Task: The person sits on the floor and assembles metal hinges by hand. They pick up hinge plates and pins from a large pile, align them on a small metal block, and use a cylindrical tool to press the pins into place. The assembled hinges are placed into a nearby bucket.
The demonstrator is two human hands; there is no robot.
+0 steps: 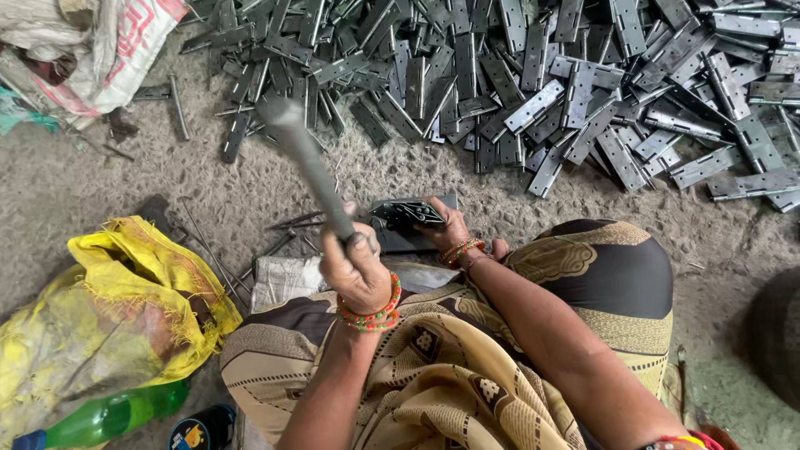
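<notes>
My left hand point(357, 271) is closed around the handle of a grey metal hammer point(307, 158), which is raised and blurred, its head pointing up and to the left. My right hand point(448, 229) presses a dark metal hinge point(408, 214) flat onto a small steel block point(412, 240) on the floor in front of my knees. Both wrists wear beaded bangles. The hammer head is well above and to the left of the hinge, clear of it.
A large heap of grey metal hinges point(533, 83) covers the floor at the top. Thin metal pins point(212, 250) lie left of the block. A yellow sack point(117, 308), a green bottle point(108, 417) and a white sack point(100, 50) sit at the left. A dark round object point(779, 333) is at the right.
</notes>
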